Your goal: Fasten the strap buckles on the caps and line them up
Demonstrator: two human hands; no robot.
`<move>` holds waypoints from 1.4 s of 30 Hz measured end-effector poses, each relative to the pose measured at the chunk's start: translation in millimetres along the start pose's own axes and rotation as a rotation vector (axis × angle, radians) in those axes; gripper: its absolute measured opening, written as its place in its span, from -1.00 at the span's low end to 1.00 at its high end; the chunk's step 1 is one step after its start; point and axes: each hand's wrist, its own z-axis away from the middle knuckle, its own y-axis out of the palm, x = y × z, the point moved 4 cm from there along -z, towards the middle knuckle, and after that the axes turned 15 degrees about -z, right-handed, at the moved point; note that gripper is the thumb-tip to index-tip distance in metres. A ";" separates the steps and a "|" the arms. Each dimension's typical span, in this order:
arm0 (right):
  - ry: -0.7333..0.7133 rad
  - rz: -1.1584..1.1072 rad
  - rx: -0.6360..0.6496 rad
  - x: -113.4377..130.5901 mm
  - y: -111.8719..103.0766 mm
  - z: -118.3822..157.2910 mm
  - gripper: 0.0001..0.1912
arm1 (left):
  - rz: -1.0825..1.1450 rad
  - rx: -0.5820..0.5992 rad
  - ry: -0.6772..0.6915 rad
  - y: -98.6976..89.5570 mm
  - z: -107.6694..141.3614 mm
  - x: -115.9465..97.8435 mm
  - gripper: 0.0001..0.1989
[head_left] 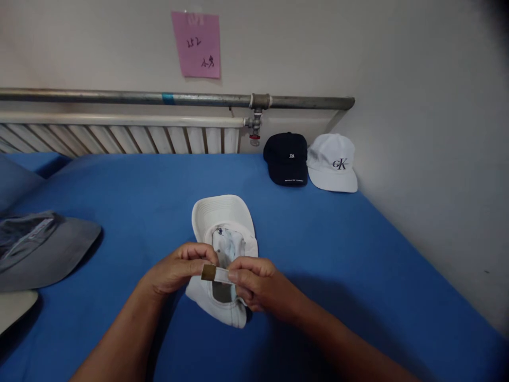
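A white cap (pixel 222 209) lies upside down on the blue surface, its brim toward the wall and its inside showing. Across its rear opening runs a white strap with a brass-coloured buckle (pixel 208 272). My left hand (pixel 181 268) pinches the strap's buckle end between thumb and fingers. Just to the right, my right hand (pixel 254 281) is closed on the white strap (pixel 222 275), thumb on top. The fingertips of both hands are close together over the cap's opening.
A black cap (pixel 287 159) and a white cap with dark letters (pixel 333 162) sit side by side at the back right. At the left edge are a grey cap (pixel 67 249) and part of a cream brim (pixel 16 307). A radiator (pixel 159 139) and pipe line the wall.
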 end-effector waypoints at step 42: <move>-0.053 -0.204 0.112 -5.2 5.5 -3.3 -0.74 | -0.213 0.009 0.123 5.7 3.1 -7.8 -0.76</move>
